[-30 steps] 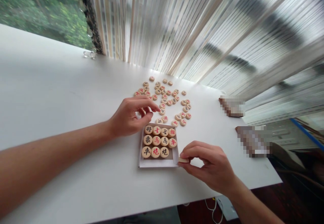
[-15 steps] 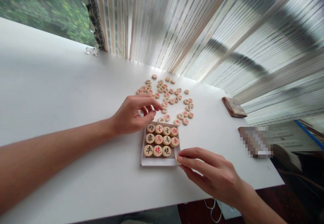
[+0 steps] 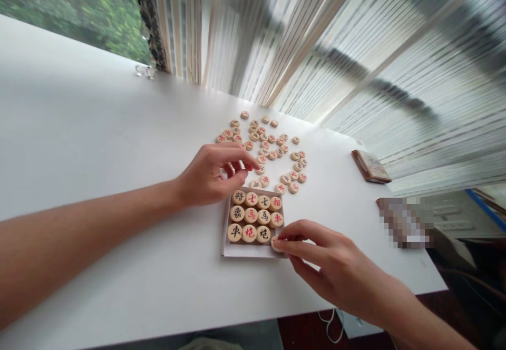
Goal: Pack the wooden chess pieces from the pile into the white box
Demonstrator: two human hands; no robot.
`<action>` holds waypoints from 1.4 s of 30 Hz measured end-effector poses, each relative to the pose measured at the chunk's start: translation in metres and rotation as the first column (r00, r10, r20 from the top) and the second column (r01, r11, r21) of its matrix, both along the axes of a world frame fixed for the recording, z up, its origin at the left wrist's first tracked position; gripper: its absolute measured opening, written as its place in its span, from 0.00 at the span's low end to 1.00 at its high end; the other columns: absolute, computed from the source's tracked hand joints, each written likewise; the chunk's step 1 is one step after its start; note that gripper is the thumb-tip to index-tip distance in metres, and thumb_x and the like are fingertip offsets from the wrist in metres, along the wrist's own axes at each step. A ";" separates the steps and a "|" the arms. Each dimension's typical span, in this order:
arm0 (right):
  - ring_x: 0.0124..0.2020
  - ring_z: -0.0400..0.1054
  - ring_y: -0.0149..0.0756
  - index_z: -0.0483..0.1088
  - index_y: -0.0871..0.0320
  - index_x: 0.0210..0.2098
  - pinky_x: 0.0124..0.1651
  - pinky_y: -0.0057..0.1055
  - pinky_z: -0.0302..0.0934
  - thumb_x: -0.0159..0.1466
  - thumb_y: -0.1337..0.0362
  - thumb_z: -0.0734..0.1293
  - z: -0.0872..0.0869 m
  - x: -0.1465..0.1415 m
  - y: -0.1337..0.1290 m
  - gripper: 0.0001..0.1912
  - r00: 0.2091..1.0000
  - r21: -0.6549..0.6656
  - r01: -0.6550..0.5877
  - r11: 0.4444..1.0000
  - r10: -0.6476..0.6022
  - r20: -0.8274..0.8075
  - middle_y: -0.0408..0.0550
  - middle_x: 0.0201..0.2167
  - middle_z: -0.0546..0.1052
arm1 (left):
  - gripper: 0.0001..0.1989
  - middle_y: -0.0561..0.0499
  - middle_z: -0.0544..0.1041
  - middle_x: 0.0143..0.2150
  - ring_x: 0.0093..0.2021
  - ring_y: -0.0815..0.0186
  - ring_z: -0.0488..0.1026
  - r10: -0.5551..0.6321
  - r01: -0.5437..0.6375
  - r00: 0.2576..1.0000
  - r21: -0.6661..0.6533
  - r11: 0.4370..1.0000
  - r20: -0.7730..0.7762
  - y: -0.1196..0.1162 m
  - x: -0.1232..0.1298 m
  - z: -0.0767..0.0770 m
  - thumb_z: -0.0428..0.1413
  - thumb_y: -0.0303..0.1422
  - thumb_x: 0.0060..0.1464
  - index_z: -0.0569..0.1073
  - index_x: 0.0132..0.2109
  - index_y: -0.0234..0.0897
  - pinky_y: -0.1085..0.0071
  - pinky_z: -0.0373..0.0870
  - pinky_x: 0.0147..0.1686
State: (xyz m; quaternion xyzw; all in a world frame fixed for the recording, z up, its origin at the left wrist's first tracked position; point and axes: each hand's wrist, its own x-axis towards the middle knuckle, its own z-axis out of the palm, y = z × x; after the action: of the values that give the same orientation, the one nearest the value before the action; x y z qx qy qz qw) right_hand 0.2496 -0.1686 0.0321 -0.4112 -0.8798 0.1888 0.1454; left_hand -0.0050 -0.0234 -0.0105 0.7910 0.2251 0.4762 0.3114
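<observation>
A shallow white box (image 3: 225, 247) holds rows of round wooden xiangqi pieces with red and black characters, such as a black-marked piece (image 3: 234, 232) in the row nearest me. At the box's near right corner, my right hand (image 3: 328, 260) pinches a xiangqi piece (image 3: 275, 243) between thumb and fingers. Fingertips cover most of that piece's face. My left hand (image 3: 217, 173) hovers over the box's far left corner, fingers loosely curved and apart. Its index fingertip is close to a loose piece (image 3: 260, 170); whether they touch I cannot tell.
Many loose pieces (image 3: 264, 145) lie scattered on the white table (image 3: 98, 265) beyond the box. On the right are a brown box-like item (image 3: 370, 166) and a blurred-out object (image 3: 405, 223). String curtains (image 3: 261, 33) hang along the far edge, and small clear objects (image 3: 145, 70) stand far left.
My right hand has brought its piece slightly left, from the box's right edge to over the corner spot. My left hand is nearly unchanged. The view has shifted a little.
</observation>
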 end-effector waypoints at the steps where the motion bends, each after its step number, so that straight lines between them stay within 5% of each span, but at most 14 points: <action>1: 0.44 0.79 0.39 0.78 0.57 0.53 0.46 0.32 0.76 0.73 0.76 0.63 0.001 0.000 0.000 0.15 1.000 -0.010 0.004 1.000 -0.004 0.013 0.54 0.47 0.80 | 0.11 0.46 0.83 0.37 0.32 0.69 0.78 -0.001 0.001 1.000 0.000 1.000 0.001 0.000 0.000 0.000 0.58 0.20 0.56 0.84 0.42 0.31 0.76 0.76 0.30; 16: 0.40 0.82 0.36 0.80 0.57 0.45 0.46 0.30 0.74 0.73 0.72 0.67 -0.005 -0.005 0.001 0.08 0.998 0.036 0.066 0.997 -0.066 -0.008 0.50 0.43 0.85 | 0.11 0.47 0.82 0.36 0.31 0.69 0.78 -0.008 0.008 1.000 0.007 1.000 -0.002 0.001 0.001 0.000 0.58 0.20 0.56 0.84 0.41 0.32 0.77 0.76 0.30; 25: 0.23 0.72 0.31 0.84 0.55 0.37 0.29 0.30 0.63 0.70 0.61 0.73 -0.007 -0.010 0.003 0.08 0.960 0.103 0.227 0.968 -0.240 0.144 0.45 0.30 0.78 | 0.10 0.47 0.83 0.35 0.31 0.68 0.79 -0.010 0.011 1.000 0.014 1.000 -0.023 0.000 0.002 0.001 0.58 0.21 0.56 0.84 0.40 0.32 0.76 0.77 0.29; 42: 0.23 0.70 0.31 0.84 0.56 0.36 0.31 0.28 0.59 0.66 0.69 0.74 0.007 -0.019 0.018 0.05 0.950 -0.072 0.229 0.971 -0.206 0.235 0.42 0.24 0.78 | 0.10 0.48 0.85 0.34 0.30 0.68 0.78 -0.030 0.031 0.999 0.025 0.999 -0.035 0.001 0.001 0.001 0.58 0.21 0.57 0.83 0.38 0.34 0.75 0.76 0.30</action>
State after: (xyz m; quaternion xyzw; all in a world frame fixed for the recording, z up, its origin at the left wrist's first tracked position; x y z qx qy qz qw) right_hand 0.2308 -0.1505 0.0391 -0.5311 -0.8295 0.1669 0.0439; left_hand -0.0039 -0.0221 -0.0094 0.8063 0.2124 0.4603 0.3047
